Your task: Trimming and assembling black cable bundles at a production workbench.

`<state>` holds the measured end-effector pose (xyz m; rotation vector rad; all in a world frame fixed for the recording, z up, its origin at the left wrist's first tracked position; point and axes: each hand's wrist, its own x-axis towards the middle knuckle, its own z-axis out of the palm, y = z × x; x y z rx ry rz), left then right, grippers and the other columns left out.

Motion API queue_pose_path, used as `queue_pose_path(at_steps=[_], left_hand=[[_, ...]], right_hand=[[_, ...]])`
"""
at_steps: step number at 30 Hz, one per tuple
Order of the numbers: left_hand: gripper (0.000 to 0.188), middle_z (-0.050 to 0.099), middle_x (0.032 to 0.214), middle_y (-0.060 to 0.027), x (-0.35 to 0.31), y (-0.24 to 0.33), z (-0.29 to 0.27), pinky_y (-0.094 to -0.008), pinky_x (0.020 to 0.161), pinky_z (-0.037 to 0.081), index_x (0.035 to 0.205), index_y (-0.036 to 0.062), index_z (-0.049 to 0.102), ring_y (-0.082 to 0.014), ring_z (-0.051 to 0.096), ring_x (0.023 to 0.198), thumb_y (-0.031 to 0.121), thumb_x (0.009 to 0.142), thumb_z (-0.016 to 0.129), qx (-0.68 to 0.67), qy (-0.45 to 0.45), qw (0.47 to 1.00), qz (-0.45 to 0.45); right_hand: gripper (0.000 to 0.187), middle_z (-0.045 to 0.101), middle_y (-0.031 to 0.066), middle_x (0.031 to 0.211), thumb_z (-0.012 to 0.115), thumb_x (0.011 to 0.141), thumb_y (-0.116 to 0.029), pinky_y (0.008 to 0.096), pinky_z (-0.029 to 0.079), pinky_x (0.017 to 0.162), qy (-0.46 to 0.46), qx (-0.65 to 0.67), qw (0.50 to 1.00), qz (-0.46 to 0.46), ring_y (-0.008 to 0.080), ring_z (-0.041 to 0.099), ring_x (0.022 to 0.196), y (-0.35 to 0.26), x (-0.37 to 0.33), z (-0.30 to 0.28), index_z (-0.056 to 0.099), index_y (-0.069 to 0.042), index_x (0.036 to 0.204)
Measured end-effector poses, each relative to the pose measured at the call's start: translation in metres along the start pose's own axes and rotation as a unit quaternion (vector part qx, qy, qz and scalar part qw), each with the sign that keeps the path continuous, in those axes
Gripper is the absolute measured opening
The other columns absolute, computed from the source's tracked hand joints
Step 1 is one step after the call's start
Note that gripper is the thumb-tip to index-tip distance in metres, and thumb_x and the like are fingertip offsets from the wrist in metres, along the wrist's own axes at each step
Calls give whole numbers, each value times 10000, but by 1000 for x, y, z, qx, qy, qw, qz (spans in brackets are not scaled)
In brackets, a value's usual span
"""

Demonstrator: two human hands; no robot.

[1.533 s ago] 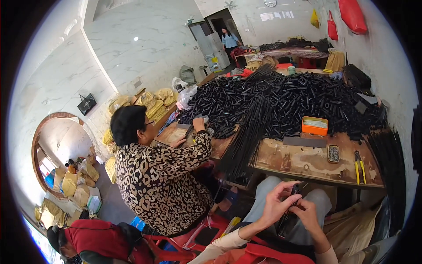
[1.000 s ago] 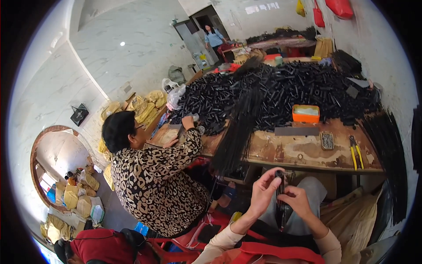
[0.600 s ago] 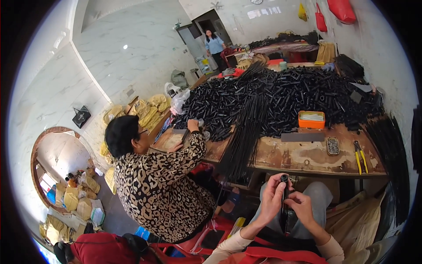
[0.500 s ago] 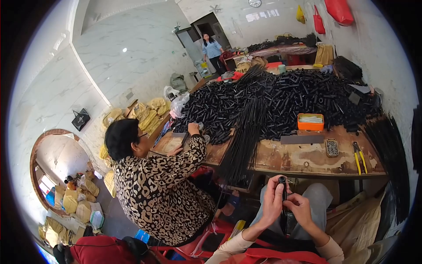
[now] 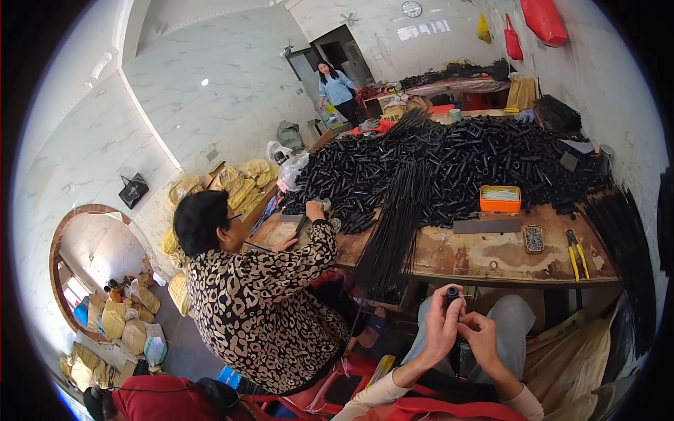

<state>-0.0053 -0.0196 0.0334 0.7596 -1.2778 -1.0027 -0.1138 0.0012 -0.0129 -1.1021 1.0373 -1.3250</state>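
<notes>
My left hand is closed around a short black tube, held upright above my lap with its round open end facing up. Beside it, my right hand is pinched with thumb and fingertips against the left fingers; whatever lies between them is hidden. Below both hands a dark bundle of thin rods hangs down between my knees. On the table edge ahead, a small tray of tiny metal pieces and yellow-handled pliers lie within arm's reach.
A big heap of black tubes covers the wooden table. Long black rods overhang its front edge. An orange box and a grey bar lie nearby. A co-worker sits at left; another person stands far back.
The thin pale stick that showed beside the tube's top is out of sight. My hands have shifted slightly down and right in the picture. The standing person has turned a little.
</notes>
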Motion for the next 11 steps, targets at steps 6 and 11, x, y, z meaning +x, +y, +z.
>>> queue_pose_path(at_steps=[6,11], left_hand=[[197,494,869,-4,-3,0,3,-198,687,408,1178,9,480,-63,464,742,64,991,446,4,-7,1000,-11],[225,487,889,-4,-5,-4,1,-193,686,397,1214,20,459,-58,451,758,80,998,449,33,-28,999,-16]], right_hand=[[73,659,26,738,713,808,-22,216,475,621,9,34,999,11,66,595,673,9,0,-4,656,11,840],[70,659,26,746,710,813,-29,208,472,630,1,38,999,12,61,595,684,8,0,-5,661,6,850]])
